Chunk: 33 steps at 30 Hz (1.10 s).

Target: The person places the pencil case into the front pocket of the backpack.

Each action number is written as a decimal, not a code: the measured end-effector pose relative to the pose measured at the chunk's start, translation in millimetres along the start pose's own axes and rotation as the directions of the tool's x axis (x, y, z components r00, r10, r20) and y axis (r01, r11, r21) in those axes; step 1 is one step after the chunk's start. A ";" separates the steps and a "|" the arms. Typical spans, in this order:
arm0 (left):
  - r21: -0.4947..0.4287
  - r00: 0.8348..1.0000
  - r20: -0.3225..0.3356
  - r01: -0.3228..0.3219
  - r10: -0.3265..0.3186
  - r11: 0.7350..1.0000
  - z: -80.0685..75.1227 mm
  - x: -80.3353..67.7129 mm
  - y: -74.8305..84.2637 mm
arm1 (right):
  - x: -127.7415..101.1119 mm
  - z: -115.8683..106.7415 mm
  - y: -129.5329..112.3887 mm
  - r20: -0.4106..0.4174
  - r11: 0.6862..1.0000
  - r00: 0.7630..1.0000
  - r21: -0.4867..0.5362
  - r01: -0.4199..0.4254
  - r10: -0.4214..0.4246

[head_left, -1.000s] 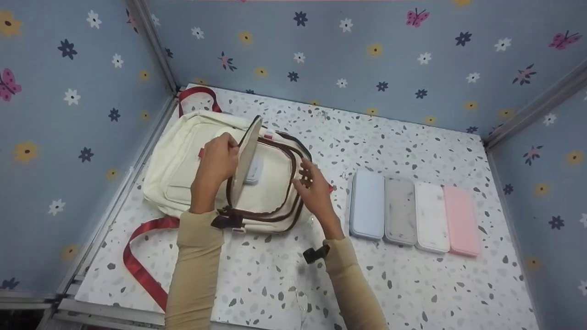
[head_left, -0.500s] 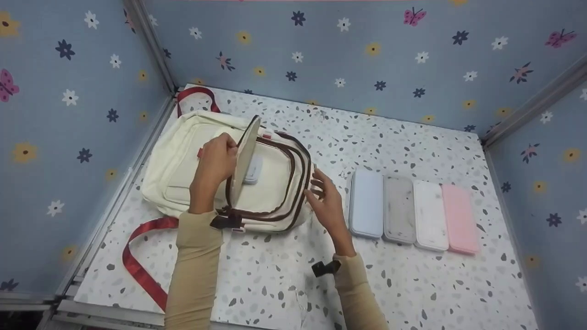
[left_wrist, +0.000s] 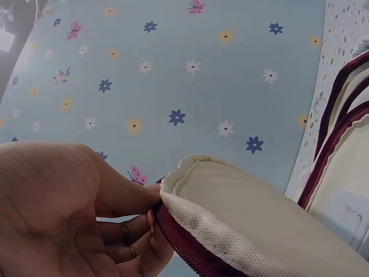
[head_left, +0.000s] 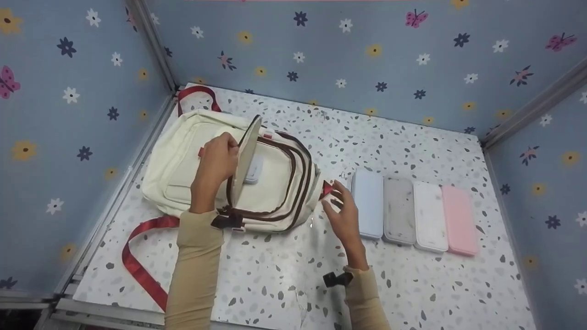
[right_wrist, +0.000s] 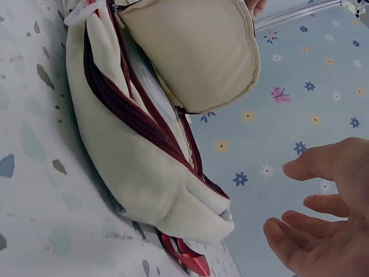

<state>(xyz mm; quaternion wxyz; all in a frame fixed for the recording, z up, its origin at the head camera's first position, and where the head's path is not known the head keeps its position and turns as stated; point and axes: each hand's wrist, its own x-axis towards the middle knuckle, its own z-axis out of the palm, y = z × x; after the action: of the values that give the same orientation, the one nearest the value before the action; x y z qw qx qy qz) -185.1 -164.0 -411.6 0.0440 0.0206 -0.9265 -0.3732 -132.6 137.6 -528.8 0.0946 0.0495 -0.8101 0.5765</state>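
A cream backpack (head_left: 174,160) with dark red zips lies on its back, its front pocket flap (left_wrist: 248,208) lifted. My left hand (head_left: 218,158) pinches the flap's edge between thumb and fingers. Inside the pocket a pale bluish case (head_left: 255,170) shows in part, the rest hidden by the flap. Between the backpack and the row of cases, my right hand (head_left: 344,215) hovers with loosely bent fingers, holding nothing. Close to its fingertips in the head view is a red strap loop (head_left: 326,189) at the bag's end; the right wrist view shows the hand apart from the bag.
To the right stand a light blue case (head_left: 368,204), a grey case (head_left: 400,211), a white case (head_left: 430,216) and a pink case (head_left: 460,220), side by side on the speckled table (head_left: 394,137). A red strap (head_left: 142,270) trails toward the front edge. Flower-patterned walls (head_left: 321,46) enclose the table.
My right hand has moved from the pocket's edge to the right, off the backpack, toward the light blue case. My left hand still holds the flap in the same place.
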 end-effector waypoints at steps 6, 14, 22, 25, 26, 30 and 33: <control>-0.019 1.000 -0.004 -0.013 0.013 1.000 0.4 -0.5 -0.1 | -4.5 -10.8 13.9 -0.044 0.999 0.998 -0.039 -0.035 0.034; -0.032 1.000 0.007 -0.016 0.016 0.999 0.8 -0.2 0.7 | -10.6 -26.9 24.7 -0.122 0.976 0.978 -0.117 -0.183 0.169; -0.022 1.000 0.007 -0.005 0.005 1.000 1.9 0.3 0.0 | -11.9 -39.3 34.5 -0.133 0.927 0.955 -0.236 -0.290 0.265; -0.025 1.000 0.007 -0.006 0.006 1.000 2.4 0.3 0.3 | -10.4 -44.0 39.5 -0.145 0.895 0.948 -0.315 -0.316 0.283; -0.025 1.000 0.009 -0.007 0.007 1.000 2.4 0.2 0.5 | -10.1 -45.6 41.1 -0.153 0.878 0.945 -0.351 -0.325 0.289; -0.030 1.000 0.011 -0.007 0.007 1.000 2.9 0.2 0.5 | -9.2 -51.9 46.1 -0.187 0.793 0.923 -0.472 -0.386 0.338; -0.032 1.000 0.008 -0.013 0.013 0.999 3.0 0.3 0.4 | -9.2 -55.0 47.3 -0.198 0.746 0.896 -0.498 -0.442 0.398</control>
<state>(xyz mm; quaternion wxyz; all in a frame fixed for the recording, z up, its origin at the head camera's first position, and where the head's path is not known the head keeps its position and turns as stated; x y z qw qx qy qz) -185.7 -161.7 -413.4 0.0432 0.0125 -0.9206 -0.3878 -127.4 204.9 -557.0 0.0042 -0.1849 -0.9229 0.3377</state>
